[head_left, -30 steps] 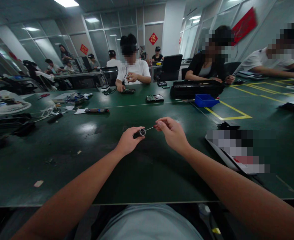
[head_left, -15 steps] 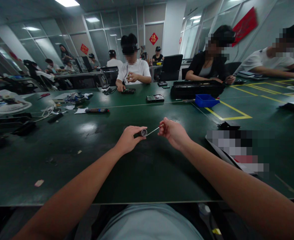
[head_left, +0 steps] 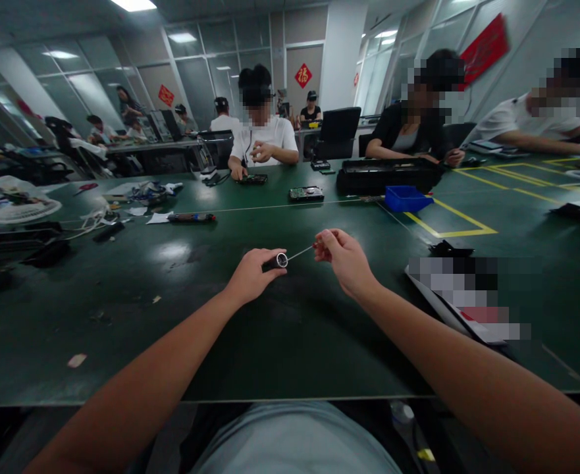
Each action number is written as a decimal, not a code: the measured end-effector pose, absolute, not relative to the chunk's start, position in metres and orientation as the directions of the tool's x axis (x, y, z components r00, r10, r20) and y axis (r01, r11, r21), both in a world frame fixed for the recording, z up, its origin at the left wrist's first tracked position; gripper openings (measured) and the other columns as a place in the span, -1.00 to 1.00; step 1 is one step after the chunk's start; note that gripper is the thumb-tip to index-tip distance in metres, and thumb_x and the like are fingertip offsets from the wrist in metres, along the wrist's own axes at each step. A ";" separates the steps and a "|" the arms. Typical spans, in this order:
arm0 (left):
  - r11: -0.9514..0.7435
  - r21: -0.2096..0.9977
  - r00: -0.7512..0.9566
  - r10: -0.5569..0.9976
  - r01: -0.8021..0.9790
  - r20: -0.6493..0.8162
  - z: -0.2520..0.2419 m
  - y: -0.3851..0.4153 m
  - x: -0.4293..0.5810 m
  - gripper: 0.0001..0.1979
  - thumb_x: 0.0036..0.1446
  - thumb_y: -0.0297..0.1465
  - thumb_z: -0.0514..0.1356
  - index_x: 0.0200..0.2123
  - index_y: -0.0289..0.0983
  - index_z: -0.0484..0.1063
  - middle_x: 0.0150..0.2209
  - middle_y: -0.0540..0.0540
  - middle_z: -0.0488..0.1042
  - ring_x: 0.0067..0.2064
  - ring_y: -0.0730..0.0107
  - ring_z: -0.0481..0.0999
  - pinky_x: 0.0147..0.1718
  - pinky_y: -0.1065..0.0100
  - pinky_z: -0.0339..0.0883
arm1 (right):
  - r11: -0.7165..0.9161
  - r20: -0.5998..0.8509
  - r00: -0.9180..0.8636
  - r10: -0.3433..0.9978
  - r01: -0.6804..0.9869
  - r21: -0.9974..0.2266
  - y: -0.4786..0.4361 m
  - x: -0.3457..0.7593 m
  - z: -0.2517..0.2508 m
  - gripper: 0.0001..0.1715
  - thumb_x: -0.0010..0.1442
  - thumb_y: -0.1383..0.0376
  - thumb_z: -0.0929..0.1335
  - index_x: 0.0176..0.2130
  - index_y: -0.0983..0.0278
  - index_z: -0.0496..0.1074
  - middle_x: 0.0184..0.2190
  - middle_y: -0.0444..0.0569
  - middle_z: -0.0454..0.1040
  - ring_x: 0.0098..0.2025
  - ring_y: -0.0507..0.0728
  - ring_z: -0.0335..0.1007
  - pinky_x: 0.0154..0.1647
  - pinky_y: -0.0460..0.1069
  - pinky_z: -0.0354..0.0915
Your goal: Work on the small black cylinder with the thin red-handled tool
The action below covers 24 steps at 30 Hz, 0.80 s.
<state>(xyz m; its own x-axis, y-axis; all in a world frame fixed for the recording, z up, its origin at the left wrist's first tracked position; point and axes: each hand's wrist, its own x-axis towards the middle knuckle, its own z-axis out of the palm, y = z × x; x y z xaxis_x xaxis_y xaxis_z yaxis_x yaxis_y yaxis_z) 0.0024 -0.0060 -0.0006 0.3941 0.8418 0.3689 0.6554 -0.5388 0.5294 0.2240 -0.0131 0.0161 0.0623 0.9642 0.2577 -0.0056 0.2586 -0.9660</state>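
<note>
My left hand point(head_left: 253, 273) is closed around a small black cylinder with a silver end point(head_left: 278, 261), held just above the green table point(head_left: 181, 316). My right hand point(head_left: 343, 258) pinches the red-handled end of a thin metal rod point(head_left: 299, 253). The rod's tip meets the cylinder's silver end. Both hands sit near the middle of the table, a short gap between them.
A blue bin point(head_left: 407, 198) and a long black case point(head_left: 387, 175) lie beyond on the right, inside yellow floor-tape lines. A hard drive point(head_left: 306, 194) and a pen-like tool point(head_left: 191, 218) lie further back. Other people sit across the table. Clutter and cables fill the left side point(head_left: 47, 224).
My right hand has shifted slightly up and to the right, drawing the rod out a little longer from the cylinder. My left hand has stayed almost still.
</note>
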 end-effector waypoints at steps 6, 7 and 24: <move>-0.535 0.531 0.390 0.844 0.657 0.368 -0.001 -0.008 0.004 -0.55 0.15 -0.28 0.31 0.12 -0.12 0.45 -0.07 -0.07 0.55 -0.05 0.18 0.44 -0.01 0.16 0.28 | 0.272 0.272 0.031 0.962 -0.003 -0.962 -0.015 0.222 0.016 -0.67 0.24 0.03 0.32 -0.27 0.25 0.41 -0.40 -0.08 0.46 -0.41 0.04 0.37 -0.32 0.01 0.36; -0.531 0.531 0.388 0.847 0.660 0.364 -0.001 -0.008 0.004 -0.55 0.15 -0.28 0.31 0.12 -0.13 0.45 -0.07 -0.07 0.55 -0.05 0.18 0.44 -0.02 0.16 0.28 | 0.279 0.279 0.028 0.960 0.006 -0.960 -0.015 0.222 0.016 -0.68 0.24 0.04 0.32 -0.27 0.25 0.41 -0.41 -0.08 0.46 -0.41 0.05 0.38 -0.32 0.02 0.36; -0.519 0.542 0.377 0.854 0.661 0.358 -0.004 -0.007 0.003 -0.55 0.15 -0.29 0.32 0.12 -0.13 0.44 -0.07 -0.06 0.54 -0.04 0.21 0.44 -0.01 0.18 0.27 | 0.422 0.458 -0.017 0.889 0.417 -0.805 -0.031 0.222 0.027 -0.75 0.27 0.13 0.32 -0.27 0.25 0.46 -0.47 -0.10 0.50 -0.45 0.07 0.39 -0.40 -0.02 0.23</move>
<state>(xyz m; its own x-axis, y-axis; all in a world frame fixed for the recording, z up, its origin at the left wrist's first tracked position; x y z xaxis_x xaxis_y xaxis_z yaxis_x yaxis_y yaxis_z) 0.0030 -0.0070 -0.0035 0.3774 0.8541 0.3580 0.6606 -0.5192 0.5423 0.2220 -0.0307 0.0273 -0.0168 0.8890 0.4576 0.4172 0.4222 -0.8048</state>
